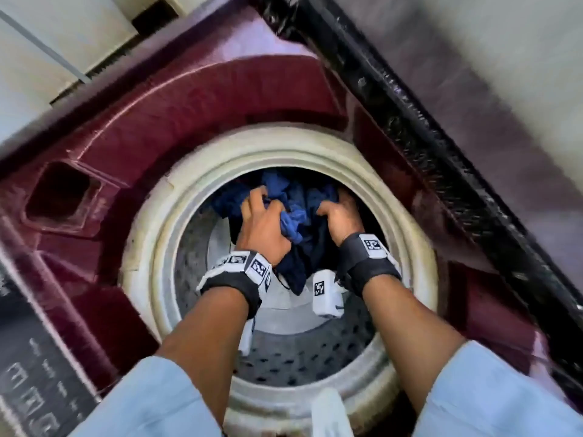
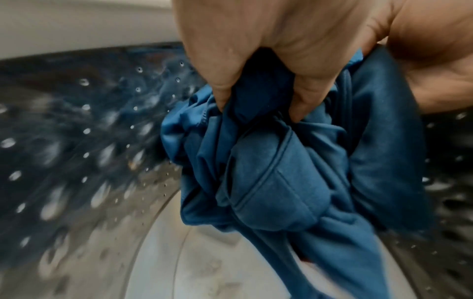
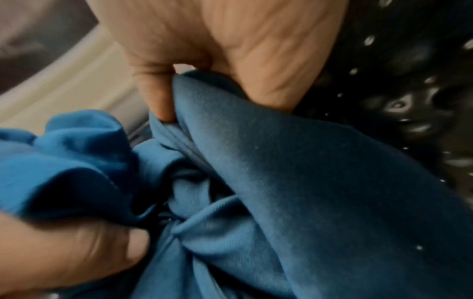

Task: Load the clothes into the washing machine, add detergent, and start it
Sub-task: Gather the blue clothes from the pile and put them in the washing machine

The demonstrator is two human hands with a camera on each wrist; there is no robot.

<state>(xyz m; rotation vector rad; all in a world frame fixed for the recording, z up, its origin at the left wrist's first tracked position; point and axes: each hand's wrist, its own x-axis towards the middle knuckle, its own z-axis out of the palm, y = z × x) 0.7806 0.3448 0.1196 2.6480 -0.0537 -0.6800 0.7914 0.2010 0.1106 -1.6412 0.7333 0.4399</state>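
Note:
A bundle of blue clothes [image 1: 291,209] hangs inside the round mouth of a maroon top-loading washing machine [image 1: 195,99]. My left hand [image 1: 263,217] grips the bundle's left side, fingers curled into the fabric [image 2: 268,172]. My right hand [image 1: 342,212] grips the right side of the same blue clothes [image 3: 294,182]. Both hands are below the cream tub rim [image 1: 315,151], above the perforated steel drum [image 1: 303,357]. A dark navy part of the bundle [image 1: 296,263] dangles between my wrists. In the left wrist view the drum floor [image 2: 204,263] lies below the cloth.
A square recess [image 1: 61,197] is set in the machine's top at the left. The dark control panel [image 1: 34,367] runs along the lower left. The raised black lid [image 1: 426,121] stands at the right. Pale floor tiles [image 1: 47,42] lie beyond the machine.

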